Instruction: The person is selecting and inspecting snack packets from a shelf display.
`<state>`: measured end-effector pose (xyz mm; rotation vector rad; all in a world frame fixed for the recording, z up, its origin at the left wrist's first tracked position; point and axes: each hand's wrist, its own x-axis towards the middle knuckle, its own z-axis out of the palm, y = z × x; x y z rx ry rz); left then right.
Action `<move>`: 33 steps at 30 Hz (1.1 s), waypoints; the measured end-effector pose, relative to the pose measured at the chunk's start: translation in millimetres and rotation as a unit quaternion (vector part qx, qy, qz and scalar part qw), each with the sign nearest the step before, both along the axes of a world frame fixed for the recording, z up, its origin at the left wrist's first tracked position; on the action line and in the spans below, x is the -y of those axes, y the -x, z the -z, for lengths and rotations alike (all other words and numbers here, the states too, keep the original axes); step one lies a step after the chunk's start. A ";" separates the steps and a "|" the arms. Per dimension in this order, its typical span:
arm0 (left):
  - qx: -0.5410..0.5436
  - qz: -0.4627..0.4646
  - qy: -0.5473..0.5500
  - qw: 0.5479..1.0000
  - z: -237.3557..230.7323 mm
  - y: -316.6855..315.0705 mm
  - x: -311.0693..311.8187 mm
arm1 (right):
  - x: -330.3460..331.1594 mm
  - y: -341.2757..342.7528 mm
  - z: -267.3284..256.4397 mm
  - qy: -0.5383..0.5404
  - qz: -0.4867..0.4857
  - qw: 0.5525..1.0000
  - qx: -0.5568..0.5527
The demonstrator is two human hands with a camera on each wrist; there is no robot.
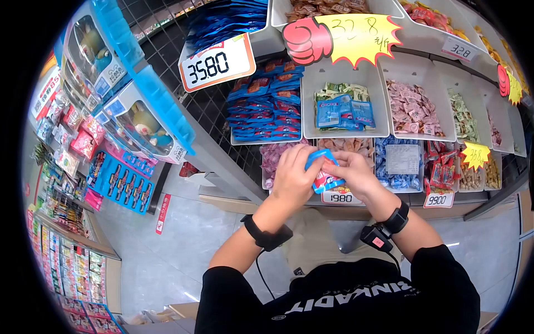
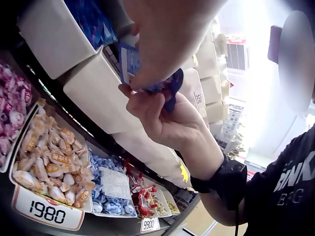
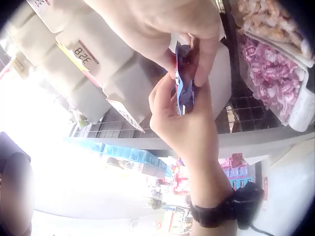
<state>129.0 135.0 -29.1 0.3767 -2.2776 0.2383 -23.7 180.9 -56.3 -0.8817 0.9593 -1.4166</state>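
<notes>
A small blue packet with red print is held between both hands in front of the candy bins. The left hand grips its left side, fingers curled round it. Pinching the upper right part is the right hand, thumb and fingers on the packet. In the left wrist view the packet is partly covered by the hands, the right hand below it. In the right wrist view the packet shows edge-on, with the left hand curled round its lower part.
White bins hold blue packets, green and blue packets, pink candies and blue candies. Price cards hang on the bins' fronts. Boxed toys stand at the left, above a grey tiled floor.
</notes>
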 end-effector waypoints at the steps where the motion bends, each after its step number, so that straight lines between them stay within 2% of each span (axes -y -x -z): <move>1: 0.005 -0.001 -0.044 0.999 -3.3 -0.7 -4.6 | 2.2 -1.4 3.5 0.000 0.002 1.000 0.010; 3: 0.028 -0.003 -0.038 0.999 -0.7 0.6 -5.1 | 9.2 -3.5 -5.0 0.030 0.053 0.998 0.022; 5: 0.021 -0.010 -0.039 0.999 -0.5 3.7 -6.2 | 12.4 -3.4 -11.0 -0.008 0.054 0.998 0.033; 9: 0.040 -0.010 -0.086 0.995 -5.7 0.4 -3.7 | 20.9 -6.0 -11.5 0.042 0.042 0.998 0.032; 13: 0.021 0.014 -0.034 0.999 -17.7 -3.3 12.0 | 19.5 -9.4 -14.4 0.063 0.039 0.997 0.035; 15: 0.033 0.000 0.002 0.999 -24.6 -9.4 23.3 | 17.9 -7.3 -21.8 0.030 0.028 0.997 0.068; 19: 0.009 -0.057 0.059 0.997 -45.8 -25.4 58.4 | 1.1 13.6 -22.6 0.054 0.054 0.995 0.057; 21: 0.035 -0.088 0.059 0.994 -54.8 -26.2 74.9 | -8.3 25.3 -21.2 0.054 0.057 0.996 0.032; 27: 0.097 -0.105 0.006 0.990 -47.4 -14.3 100.8 | -25.2 48.2 -9.7 0.053 0.089 0.995 0.009; 30: 0.110 -0.105 0.017 0.988 -45.9 -5.7 107.9 | -27.4 51.2 -10.7 0.046 0.089 0.995 0.008; 33: 0.059 -0.117 0.032 0.991 -41.8 2.1 108.3 | -28.3 50.9 -9.4 0.045 0.083 0.995 0.009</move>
